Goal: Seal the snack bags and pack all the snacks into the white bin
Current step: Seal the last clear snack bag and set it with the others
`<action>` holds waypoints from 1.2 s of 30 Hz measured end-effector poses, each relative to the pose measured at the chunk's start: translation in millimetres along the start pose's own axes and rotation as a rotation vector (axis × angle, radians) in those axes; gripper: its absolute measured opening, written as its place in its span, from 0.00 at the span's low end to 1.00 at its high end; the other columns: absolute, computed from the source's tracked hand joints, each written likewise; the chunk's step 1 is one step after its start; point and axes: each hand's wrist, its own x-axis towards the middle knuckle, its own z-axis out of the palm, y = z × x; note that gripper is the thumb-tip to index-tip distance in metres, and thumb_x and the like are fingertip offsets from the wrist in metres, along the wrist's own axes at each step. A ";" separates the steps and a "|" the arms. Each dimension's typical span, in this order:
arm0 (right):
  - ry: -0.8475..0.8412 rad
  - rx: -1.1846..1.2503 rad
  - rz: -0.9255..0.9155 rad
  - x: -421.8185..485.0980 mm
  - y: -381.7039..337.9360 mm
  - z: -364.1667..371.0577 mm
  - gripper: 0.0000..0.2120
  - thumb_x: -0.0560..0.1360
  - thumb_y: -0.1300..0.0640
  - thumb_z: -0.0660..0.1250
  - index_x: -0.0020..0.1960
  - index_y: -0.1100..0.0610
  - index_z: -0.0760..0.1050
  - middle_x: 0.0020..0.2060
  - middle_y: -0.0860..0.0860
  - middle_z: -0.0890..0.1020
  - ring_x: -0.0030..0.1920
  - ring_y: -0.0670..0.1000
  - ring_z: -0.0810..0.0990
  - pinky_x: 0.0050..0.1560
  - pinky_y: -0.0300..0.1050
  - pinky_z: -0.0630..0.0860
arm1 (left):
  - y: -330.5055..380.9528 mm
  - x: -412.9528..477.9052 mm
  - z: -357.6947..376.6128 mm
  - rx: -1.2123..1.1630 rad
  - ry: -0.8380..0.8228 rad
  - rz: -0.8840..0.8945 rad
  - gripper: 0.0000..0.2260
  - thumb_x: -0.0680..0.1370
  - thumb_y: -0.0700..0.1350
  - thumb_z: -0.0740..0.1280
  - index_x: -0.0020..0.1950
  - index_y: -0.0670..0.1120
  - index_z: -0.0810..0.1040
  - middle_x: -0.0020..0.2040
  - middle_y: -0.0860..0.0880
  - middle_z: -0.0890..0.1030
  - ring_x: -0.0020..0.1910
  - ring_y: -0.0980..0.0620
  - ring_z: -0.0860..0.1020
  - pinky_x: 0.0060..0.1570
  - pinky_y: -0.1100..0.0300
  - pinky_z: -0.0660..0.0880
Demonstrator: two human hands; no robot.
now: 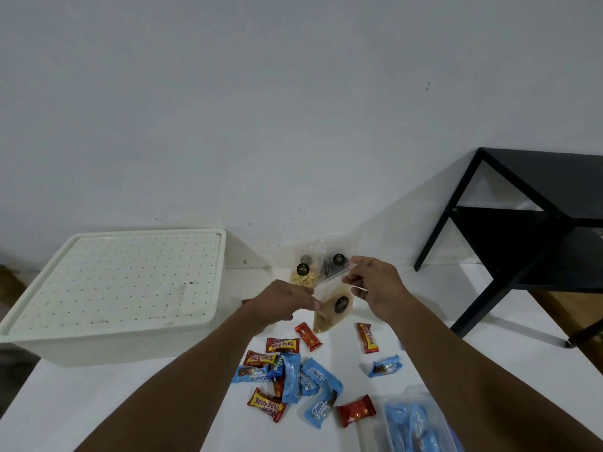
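Bare tabletop at near left; clutter down the middle and right

The white table [107, 396] lies clear in front of the lidded white bin [111, 288]. Scattered snack wrappers [287, 376] crowd the centre, standing snack bags [305, 272] block the far edge, and a black side table [522, 230] closes the right.

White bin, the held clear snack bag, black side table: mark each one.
white bin [111, 278], head view, on its perforated lid.
clear snack bag [332, 308], head view, beside its dark label.
black side table [535, 177], head view, on its top.
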 end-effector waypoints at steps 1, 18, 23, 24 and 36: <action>0.006 0.007 0.012 5.3 -0.6 0.1 0.12 0.75 0.69 0.64 0.55 0.59 0.78 0.37 0.58 0.81 0.41 0.56 0.82 0.40 0.46 0.75 | -1.4 6.4 5.8 0.100 -0.013 0.039 0.10 0.70 0.44 0.76 0.51 0.47 0.88 0.53 0.52 0.85 0.54 0.51 0.80 0.54 0.56 0.76; -0.206 -0.488 -0.017 125.6 33.4 -38.2 0.11 0.73 0.66 0.66 0.50 0.54 0.82 0.52 0.48 0.82 0.52 0.45 0.79 0.44 0.36 0.71 | -27.3 148.7 21.5 0.071 0.265 -0.021 0.06 0.71 0.34 0.72 0.44 0.43 0.86 0.47 0.44 0.86 0.44 0.51 0.83 0.39 0.65 0.77; -0.180 -0.522 -0.037 175.7 40.6 -40.6 0.09 0.73 0.63 0.68 0.48 0.52 0.81 0.52 0.51 0.82 0.51 0.50 0.79 0.54 0.47 0.77 | -40.7 197.5 19.3 0.133 0.365 -0.089 0.08 0.70 0.41 0.77 0.47 0.50 0.85 0.50 0.51 0.85 0.50 0.52 0.83 0.53 0.55 0.81; -0.181 -0.527 -0.031 183.5 42.0 -41.2 0.08 0.74 0.63 0.69 0.48 0.51 0.81 0.52 0.51 0.81 0.51 0.51 0.79 0.56 0.49 0.77 | -40.7 204.1 20.0 0.139 0.372 -0.110 0.09 0.70 0.42 0.77 0.48 0.51 0.85 0.50 0.51 0.85 0.49 0.51 0.83 0.53 0.54 0.81; -0.187 -0.593 0.052 218.6 53.7 -38.9 0.19 0.75 0.58 0.69 0.66 0.52 0.76 0.60 0.49 0.76 0.60 0.52 0.76 0.55 0.43 0.74 | -35.0 220.5 19.9 0.292 0.405 -0.097 0.13 0.74 0.42 0.72 0.58 0.51 0.82 0.63 0.54 0.77 0.56 0.51 0.79 0.57 0.56 0.79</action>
